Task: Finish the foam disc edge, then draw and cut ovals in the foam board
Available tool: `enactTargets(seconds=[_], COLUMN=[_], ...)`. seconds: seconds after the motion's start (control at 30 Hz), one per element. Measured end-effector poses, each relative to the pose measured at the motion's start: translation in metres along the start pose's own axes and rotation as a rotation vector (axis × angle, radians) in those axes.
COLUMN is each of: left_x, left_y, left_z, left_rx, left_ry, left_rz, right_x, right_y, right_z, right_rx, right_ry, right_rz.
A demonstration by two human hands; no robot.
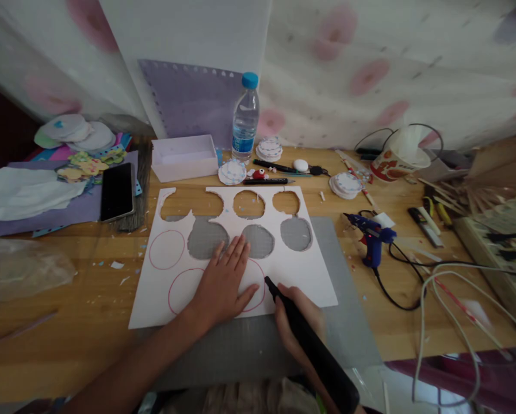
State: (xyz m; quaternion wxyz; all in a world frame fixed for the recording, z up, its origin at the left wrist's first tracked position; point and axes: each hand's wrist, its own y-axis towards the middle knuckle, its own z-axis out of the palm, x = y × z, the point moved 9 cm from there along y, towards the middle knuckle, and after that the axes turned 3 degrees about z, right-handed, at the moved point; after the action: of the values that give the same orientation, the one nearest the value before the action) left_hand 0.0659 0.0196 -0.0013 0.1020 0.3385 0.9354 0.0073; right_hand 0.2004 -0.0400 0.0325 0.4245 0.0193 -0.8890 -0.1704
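A white sheet of board (313, 282) lies on a grey mat (344, 333). Several round holes are cut through its upper part, and pink-red circles are drawn lower down. My left hand (225, 282) rests flat on the board, fingers stretched out, partly covering a drawn circle. In my right hand (301, 316) is a long black pen-shaped tool (313, 345). Its narrow tip is at the right edge of that circle's line; whether it pierces the board I cannot tell.
Behind the board stand a white open box (184, 158) and a water bottle (245, 123). A phone (118, 191) lies left. On the right are a blue glue gun (372, 238), its looping cables, a utility knife (425, 226) and a paper tub (400, 161).
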Motion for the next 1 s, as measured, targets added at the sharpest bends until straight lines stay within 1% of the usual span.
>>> enactTargets(seconds=[0.17,0.3,0.37,0.5,0.6,0.7,0.77,0.83,0.93,1.0], left_x=[0.000,0.000,0.000,0.000,-0.001,0.000,0.000,0.000,-0.001,-0.001], left_y=[0.000,0.000,0.000,0.000,0.000,0.000,-0.001,-0.001,-0.002,-0.002], left_z=[0.000,-0.001,-0.002,-0.003,-0.002,-0.001,-0.002,-0.002,-0.002,-0.001], left_rx=[0.006,0.001,-0.001,-0.002,0.004,0.007,0.001,0.004,0.022,0.019], left_ry=[-0.009,-0.020,-0.025,-0.029,-0.020,-0.017,-0.026,-0.037,-0.043,-0.043], left_rz=[-0.003,-0.001,-0.004,-0.008,-0.002,0.006,0.022,0.043,0.059,0.054], right_x=[0.004,0.010,0.010,0.006,0.001,-0.009,-0.017,-0.021,-0.016,-0.014], right_y=[-0.010,-0.019,-0.025,-0.036,-0.040,-0.037,-0.032,-0.027,-0.024,-0.025], right_z=[0.000,-0.003,-0.003,-0.001,-0.002,-0.009,-0.014,-0.018,-0.018,-0.026], right_rx=[-0.088,-0.078,-0.084,-0.140,-0.150,-0.096,-0.035,0.036,0.148,0.157], right_ry=[-0.037,-0.072,-0.086,-0.097,-0.096,-0.063,-0.058,-0.046,0.001,0.015], right_rz=[0.090,0.062,0.070,0.163,0.221,0.271,0.267,0.212,0.089,0.063])
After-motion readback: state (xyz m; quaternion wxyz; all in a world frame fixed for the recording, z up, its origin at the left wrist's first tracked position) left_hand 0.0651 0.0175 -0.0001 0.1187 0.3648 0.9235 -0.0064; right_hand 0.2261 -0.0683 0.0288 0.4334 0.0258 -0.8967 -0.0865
